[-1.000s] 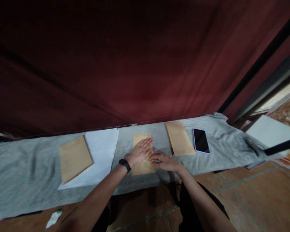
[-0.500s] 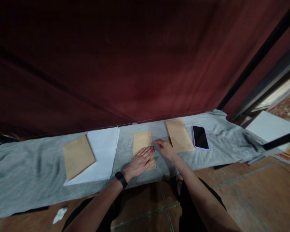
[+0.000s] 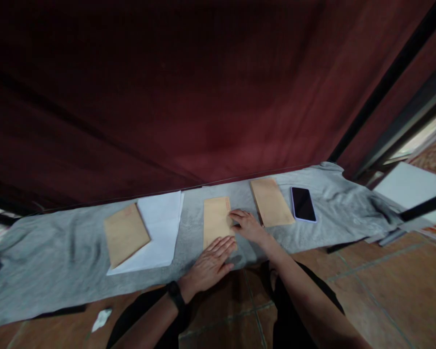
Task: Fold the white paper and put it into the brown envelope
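Envelope [image 3: 216, 218]: tan paper, plain, a long rectangle lying flat, long sides running up and down the frame. Small patch of reddish print near its upper right corner. Lies just below the centre of the frame, on the desk [image 3: 191, 213].

Left hand [image 3: 210, 264] on the envelope's lower end, palm down, fingers laid out straight; the grip is flat, unclenched. Dark wristband [image 3: 176, 294] on that arm. Right hand [image 3: 247, 225] at the envelope's right edge, fingers bent; cannot tell whether its grip is apart or pinched on the paper.

Desk is long and narrow, draped in soft grey cloth [image 3: 352, 213], rumpled toward both ends. Left of centre, a tan packet [image 3: 126, 236] overlaps white sheets [image 3: 162, 218]. Right of centre, a second tan packet [image 3: 272, 202] lies slanted; just beside it, a phone [image 3: 303, 204], dark screen up, pale purple rim.

Dark red hanging [image 3: 203, 121] fills the upper frame, dim toward the top. Black bar [image 3: 388, 82] slants across the upper right; white panel [image 3: 414, 189] at the right edge. Floor [image 3: 385, 286] of brown tiles, white scrap [image 3: 101, 320] at lower left.
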A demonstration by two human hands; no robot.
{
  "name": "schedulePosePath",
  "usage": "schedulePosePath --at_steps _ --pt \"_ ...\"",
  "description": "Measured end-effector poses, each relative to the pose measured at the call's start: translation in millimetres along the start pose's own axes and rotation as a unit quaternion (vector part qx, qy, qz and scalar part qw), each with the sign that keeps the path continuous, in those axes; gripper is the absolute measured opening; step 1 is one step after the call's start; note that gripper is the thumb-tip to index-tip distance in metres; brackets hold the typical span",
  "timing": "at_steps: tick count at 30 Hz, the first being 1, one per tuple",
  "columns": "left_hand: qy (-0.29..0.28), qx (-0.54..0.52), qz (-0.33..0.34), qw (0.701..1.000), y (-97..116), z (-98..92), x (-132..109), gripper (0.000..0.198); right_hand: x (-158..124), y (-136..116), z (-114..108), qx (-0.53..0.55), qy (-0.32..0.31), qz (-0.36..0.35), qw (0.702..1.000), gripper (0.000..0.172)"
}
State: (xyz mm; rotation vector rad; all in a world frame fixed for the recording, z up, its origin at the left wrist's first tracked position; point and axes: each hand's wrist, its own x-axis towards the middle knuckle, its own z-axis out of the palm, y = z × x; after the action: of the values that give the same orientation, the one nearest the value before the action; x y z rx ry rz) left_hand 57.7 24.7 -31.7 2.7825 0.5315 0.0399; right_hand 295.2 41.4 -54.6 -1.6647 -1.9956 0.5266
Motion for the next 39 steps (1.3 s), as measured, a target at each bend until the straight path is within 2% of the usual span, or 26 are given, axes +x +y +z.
schedulePosePath --at_steps 7,11,14,17,20,23,26,30,35,39 --pt "-0.011 -0.045 0.004 0.999 10.7 -8.3 -15.9 0.061 -0.6 4.7 -9.1 0.002 -0.093 -0.001 0.996 0.077" --pt "-0.013 -0.096 0.004 0.995 1.8 -19.6 -12.5 0.046 -1.4 5.6 -10.5 0.008 -0.116 0.004 0.993 0.085" --pt "0.049 -0.112 -0.033 0.992 -18.8 -25.6 6.8 0.047 -1.0 5.7 -9.9 0.015 -0.119 0.004 0.993 0.085" --pt "0.109 -0.066 -0.079 0.989 -46.3 -26.9 42.1 0.053 0.1 5.1 -9.5 0.02 -0.126 0.014 0.992 0.086" --pt "0.104 -0.003 -0.088 0.991 -73.6 -23.6 82.0 0.059 0.5 4.2 -10.2 0.019 -0.139 0.038 0.989 0.09" --pt "0.083 0.04 -0.101 0.991 -95.7 -16.4 110.7 0.062 -0.4 4.1 -10.3 0.022 -0.14 0.056 0.988 0.092" --pt "0.08 0.069 -0.111 0.988 -108.0 -6.9 122.0 0.061 -0.9 4.4 -9.4 0.031 -0.134 0.056 0.989 0.093" --pt "0.106 0.091 -0.125 0.982 -109.0 3.5 120.3 0.059 0.0 3.9 -8.4 0.032 -0.136 0.055 0.989 0.095" --pt "0.096 0.077 -0.128 0.984 -104.7 4.1 112.6 0.055 1.4 8.1 -8.7 0.037 -0.118 0.034 0.992 0.087" --pt "0.06 0.066 -0.124 0.988 -101.5 0.2 104.5 0.055 5.4 16.5 -7.7 0.073 -0.066 -0.012 0.995 0.056"
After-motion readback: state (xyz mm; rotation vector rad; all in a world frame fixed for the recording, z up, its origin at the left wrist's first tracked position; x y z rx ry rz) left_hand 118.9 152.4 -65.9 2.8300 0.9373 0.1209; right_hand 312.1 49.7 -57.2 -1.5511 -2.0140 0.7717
